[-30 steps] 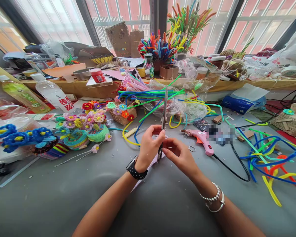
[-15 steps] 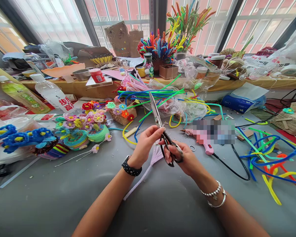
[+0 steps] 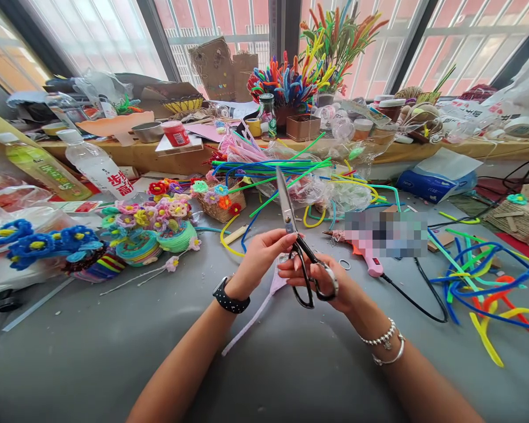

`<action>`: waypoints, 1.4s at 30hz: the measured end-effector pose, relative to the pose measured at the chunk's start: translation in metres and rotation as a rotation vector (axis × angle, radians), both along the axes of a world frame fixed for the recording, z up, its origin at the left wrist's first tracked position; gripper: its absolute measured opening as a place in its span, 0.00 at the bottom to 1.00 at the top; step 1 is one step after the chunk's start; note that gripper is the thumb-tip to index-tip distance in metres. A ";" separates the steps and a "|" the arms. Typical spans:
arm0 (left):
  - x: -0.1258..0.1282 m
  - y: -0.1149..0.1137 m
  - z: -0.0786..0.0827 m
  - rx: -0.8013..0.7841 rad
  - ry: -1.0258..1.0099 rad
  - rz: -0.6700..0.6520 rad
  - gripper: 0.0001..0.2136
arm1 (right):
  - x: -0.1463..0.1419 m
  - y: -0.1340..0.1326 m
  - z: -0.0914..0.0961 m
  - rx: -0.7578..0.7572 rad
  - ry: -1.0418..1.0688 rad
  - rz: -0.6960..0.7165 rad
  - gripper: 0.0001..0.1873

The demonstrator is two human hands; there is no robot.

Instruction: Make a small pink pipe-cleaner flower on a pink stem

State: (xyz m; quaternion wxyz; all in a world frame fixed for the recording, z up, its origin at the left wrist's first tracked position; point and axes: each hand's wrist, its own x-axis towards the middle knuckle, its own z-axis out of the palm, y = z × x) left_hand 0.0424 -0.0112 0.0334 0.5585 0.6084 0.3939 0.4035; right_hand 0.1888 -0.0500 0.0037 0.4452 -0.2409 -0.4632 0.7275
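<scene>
My right hand (image 3: pixel 321 279) holds a pair of scissors (image 3: pixel 285 202) by their black loop handles, with some fingers stretched out past the loops. The silver blades point up and away and look closed together. My left hand (image 3: pixel 262 255) is pinched, thumb against forefinger, right at the base of the blades. Whatever lies in that pinch is too small or hidden to name. Below and behind the hands, a lilac pipe-cleaner piece (image 3: pixel 251 329) with a long stem lies on the grey table; its upper part is partly covered by my right fingers.
A pink glue gun (image 3: pixel 370 258) with a black cord lies to the right, beside loose coloured pipe cleaners (image 3: pixel 480 282). Fuzzy flower pots (image 3: pixel 176 235) and blue flowers (image 3: pixel 39 244) stand on the left. Bundled pipe cleaners (image 3: pixel 268 167) lie behind; bottles (image 3: pixel 94 161) stand back left.
The scissors have shifted slightly right and turned more upright. My right fingers have loosened and stretched out around the handles. My left hand stays pinched near the blade base.
</scene>
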 end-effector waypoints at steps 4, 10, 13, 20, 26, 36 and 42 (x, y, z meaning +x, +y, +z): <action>-0.016 0.002 -0.005 0.166 0.393 0.040 0.15 | 0.012 0.005 0.006 0.104 -0.143 -0.146 0.11; -0.037 -0.013 -0.023 0.186 1.042 -0.046 0.16 | 0.021 0.008 0.012 0.188 -0.255 -0.294 0.15; -0.036 -0.020 -0.028 0.185 1.125 -0.058 0.13 | 0.018 0.005 0.016 0.261 -0.472 -0.400 0.14; -0.034 -0.023 -0.034 0.199 1.087 -0.011 0.09 | 0.015 0.003 0.018 0.283 -0.669 -0.455 0.11; -0.037 -0.011 -0.029 0.121 1.003 -0.112 0.09 | 0.013 0.006 0.010 0.149 -0.438 -0.472 0.09; -0.028 -0.008 -0.009 0.792 0.854 0.191 0.07 | 0.009 0.010 -0.002 0.045 -0.358 -0.467 0.13; -0.020 -0.016 -0.015 1.427 0.933 0.341 0.08 | 0.008 0.007 0.000 0.031 -0.327 -0.537 0.13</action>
